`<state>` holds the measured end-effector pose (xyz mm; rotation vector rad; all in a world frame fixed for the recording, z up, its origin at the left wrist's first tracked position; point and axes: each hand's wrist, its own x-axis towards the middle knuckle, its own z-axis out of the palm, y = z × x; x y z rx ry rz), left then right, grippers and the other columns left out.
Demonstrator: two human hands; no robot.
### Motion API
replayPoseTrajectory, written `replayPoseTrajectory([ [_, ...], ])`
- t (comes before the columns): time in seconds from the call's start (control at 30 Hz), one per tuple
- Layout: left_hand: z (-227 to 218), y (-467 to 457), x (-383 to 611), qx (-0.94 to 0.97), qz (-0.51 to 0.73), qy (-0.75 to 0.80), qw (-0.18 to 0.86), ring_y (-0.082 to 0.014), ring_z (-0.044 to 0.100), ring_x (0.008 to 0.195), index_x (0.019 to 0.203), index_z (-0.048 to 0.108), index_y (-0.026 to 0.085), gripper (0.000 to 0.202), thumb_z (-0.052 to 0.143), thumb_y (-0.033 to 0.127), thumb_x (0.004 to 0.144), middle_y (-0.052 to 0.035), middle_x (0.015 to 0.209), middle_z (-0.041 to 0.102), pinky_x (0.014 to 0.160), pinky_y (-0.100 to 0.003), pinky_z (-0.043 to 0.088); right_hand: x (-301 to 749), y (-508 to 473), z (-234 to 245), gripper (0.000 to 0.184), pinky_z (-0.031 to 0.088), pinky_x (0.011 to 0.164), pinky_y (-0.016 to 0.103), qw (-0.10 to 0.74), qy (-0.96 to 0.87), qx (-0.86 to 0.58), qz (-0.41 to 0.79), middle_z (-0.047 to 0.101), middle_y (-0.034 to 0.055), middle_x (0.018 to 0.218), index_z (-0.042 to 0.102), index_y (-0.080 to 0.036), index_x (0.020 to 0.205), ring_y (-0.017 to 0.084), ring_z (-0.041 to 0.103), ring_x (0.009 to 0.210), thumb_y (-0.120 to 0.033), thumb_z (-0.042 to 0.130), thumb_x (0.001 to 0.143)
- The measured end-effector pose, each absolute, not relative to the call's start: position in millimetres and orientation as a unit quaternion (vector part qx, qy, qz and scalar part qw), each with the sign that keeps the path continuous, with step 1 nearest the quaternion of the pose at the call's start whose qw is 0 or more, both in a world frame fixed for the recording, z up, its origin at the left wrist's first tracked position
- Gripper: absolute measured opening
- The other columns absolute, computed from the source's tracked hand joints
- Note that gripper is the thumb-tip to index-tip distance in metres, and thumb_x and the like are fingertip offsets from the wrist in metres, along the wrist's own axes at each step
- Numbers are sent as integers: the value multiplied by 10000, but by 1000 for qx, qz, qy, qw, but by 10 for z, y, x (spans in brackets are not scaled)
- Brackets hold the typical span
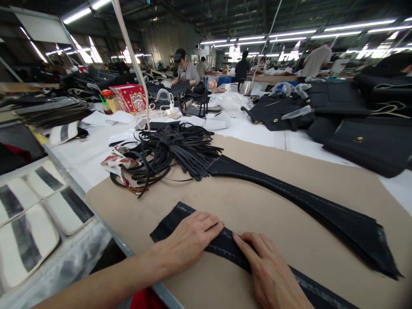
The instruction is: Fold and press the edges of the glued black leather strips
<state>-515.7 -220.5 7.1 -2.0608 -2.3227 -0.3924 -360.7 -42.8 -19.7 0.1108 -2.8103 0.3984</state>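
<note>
Strip: a black fabric strip (pixel 172 218) with a pale stitch line is lying flat at the near edge of the table, running from the lower middle toward the lower right
Left hand: the left hand (pixel 189 240) is resting palm down on the strip's left end, fingers spread and loose, gripping nothing
Right hand: the right hand (pixel 270 274) is pressing flat on the strip just beside the left, its fingertips nearly touching it, clasping nothing
Long piece: a stack of long black pieces (pixel 305 206), frayed at the wide end, is lying diagonally behind the strip and apart from it
Straps: a loose bundle of black straps (pixel 174 152) is sitting at the narrow end of that stack
Surface: brown paper (pixel 135 201) is covering the table under all of this; a white cover (pixel 86 159) is showing beyond it
Left side: white pads with dark stripes (pixel 25 240) are lying on a lower shelf
Right side: black bags (pixel 370 141) are piling up on the table
Far table: a red box (pixel 130 98) is standing near a slanted pole (pixel 131 56)
Room: a large workshop is stretching back under rows of ceiling tube lights (pixel 289 33); a seated person (pixel 185 68) is working at the far end, with other people standing farther back
</note>
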Motion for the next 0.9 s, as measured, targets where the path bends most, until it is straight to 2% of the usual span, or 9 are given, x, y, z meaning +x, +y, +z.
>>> replayPoseTrajectory([
  [0.13,8,-2305,-5282,-660,-100,-744,28,-208,566,1109,1258,528,157,448,411,26,846,-88,1207,630,1002,-357,456,-3554,-418,-140,651,532,845,404,118,-979,30,162,581,131,1084,552,-122,1286,225,546,956,91,321,716],
  [0.3,-26,-2613,-5587,-654,-92,-747,71,-184,605,1053,1193,601,155,457,353,-5,844,-83,1147,668,962,-330,493,-3328,-248,-137,647,508,916,372,111,-976,1,185,556,111,1132,544,-154,1296,204,527,1028,99,313,747],
  [0.47,-97,-2882,-5838,-623,-104,-763,138,-175,618,1056,1153,644,193,540,335,-41,776,-46,1136,684,952,-304,497,-2865,-14,-160,634,478,971,370,118,-983,-24,141,557,94,1169,513,-186,1332,193,510,1082,82,311,794],
  [0.7,-231,-3018,-6087,-636,-112,-744,173,-221,644,1019,1179,610,251,449,396,98,815,-36,1138,673,907,-349,525,-2120,318,-204,674,443,997,414,118,-989,-87,-2,539,61,1329,458,-230,1390,201,489,1180,60,327,795],
  [0.8,-339,-3068,-6153,-636,-118,-742,178,-226,637,1032,1233,554,311,468,379,141,833,-5,1168,654,899,-395,540,-1853,406,-171,705,409,1034,413,110,-989,-97,-26,520,41,1377,422,-245,1418,184,469,1230,57,319,789],
  [0.9,-442,-3098,-6217,-621,-146,-754,154,-219,625,1049,1254,513,359,434,361,209,876,37,1197,630,915,-437,540,-1644,464,-118,629,437,1004,394,104,-986,-130,-23,537,43,1364,450,-270,1400,185,501,1214,-17,362,830],
])
